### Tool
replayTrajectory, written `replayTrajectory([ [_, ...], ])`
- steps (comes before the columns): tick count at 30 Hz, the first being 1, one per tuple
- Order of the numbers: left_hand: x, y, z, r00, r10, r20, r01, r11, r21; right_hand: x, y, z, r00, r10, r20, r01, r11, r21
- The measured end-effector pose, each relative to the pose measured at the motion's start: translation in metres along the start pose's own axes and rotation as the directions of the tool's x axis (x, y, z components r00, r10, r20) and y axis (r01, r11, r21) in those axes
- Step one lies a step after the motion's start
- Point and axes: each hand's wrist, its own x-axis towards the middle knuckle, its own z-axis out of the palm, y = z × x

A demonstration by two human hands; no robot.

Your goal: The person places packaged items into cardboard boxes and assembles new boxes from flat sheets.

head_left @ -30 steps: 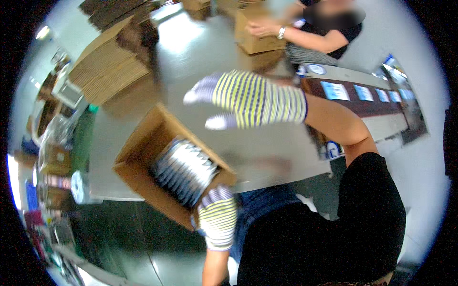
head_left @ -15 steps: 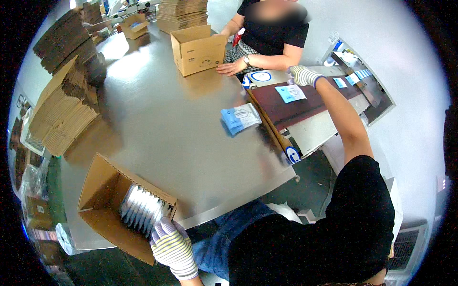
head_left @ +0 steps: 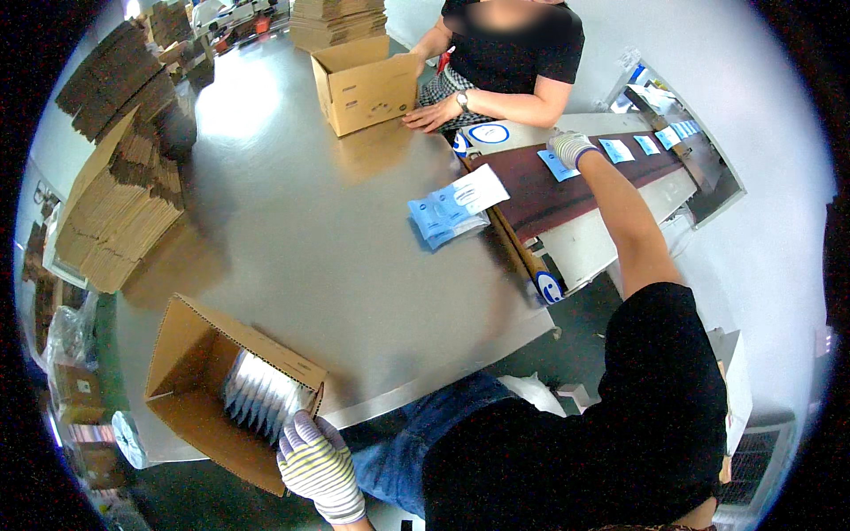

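My left hand (head_left: 319,469), in a striped knit glove, has its fingers bent over the near right rim of an open cardboard box (head_left: 190,416). Inside that box, silvery pouches (head_left: 266,394) stand in a row against one side. My right arm reaches out to the conveyor belt (head_left: 522,190). There my gloved right hand (head_left: 574,149) is closed at the upper edge of a blue-and-white pouch (head_left: 558,168), covering part of it; the fingertips are hard to make out. At the belt's end, more such pouches (head_left: 456,208) lie overlapped on the metal table (head_left: 292,230).
Further pouches (head_left: 617,150) ride the belt from a wall opening (head_left: 708,164). Across the table a person (head_left: 518,71) in black rests one hand beside a second open box (head_left: 367,93). Flattened cartons (head_left: 119,212) are stacked at the left, with another carton stack (head_left: 336,25) at the back.
One pouch has passed from the belt onto the pile on the table. Pouches on the belt have shifted leftward. My right hand has moved slightly; my left hand stays at the box.
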Motion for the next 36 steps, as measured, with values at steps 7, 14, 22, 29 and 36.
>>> replayTrajectory([
  [7, 0.004, -0.001, -0.005, 0.998, -0.015, 0.053, 0.016, 1.0, -0.017, 0.021, -0.022, -0.017, 0.944, -0.327, 0.052, 0.325, 0.945, 0.045],
  [14, 0.007, 0.0, -0.006, 1.0, -0.005, 0.023, 0.005, 1.0, 0.006, 0.01, -0.105, -0.075, 0.679, -0.728, -0.096, 0.734, 0.671, 0.105],
  [22, 0.005, -0.004, -0.006, 0.997, -0.022, 0.069, 0.023, 1.0, -0.009, 0.016, -0.2, -0.072, 0.673, -0.706, 0.219, 0.656, 0.707, 0.262],
  [29, 0.004, 0.001, -0.006, 1.0, 0.013, 0.02, -0.013, 1.0, 0.0, -0.106, -0.233, -0.064, 0.699, -0.678, -0.228, 0.695, 0.719, -0.01],
  [36, 0.005, -0.006, -0.006, 0.999, -0.01, 0.05, 0.011, 1.0, -0.016, -0.187, -0.244, -0.03, 0.595, -0.57, -0.566, 0.791, 0.295, 0.536],
])
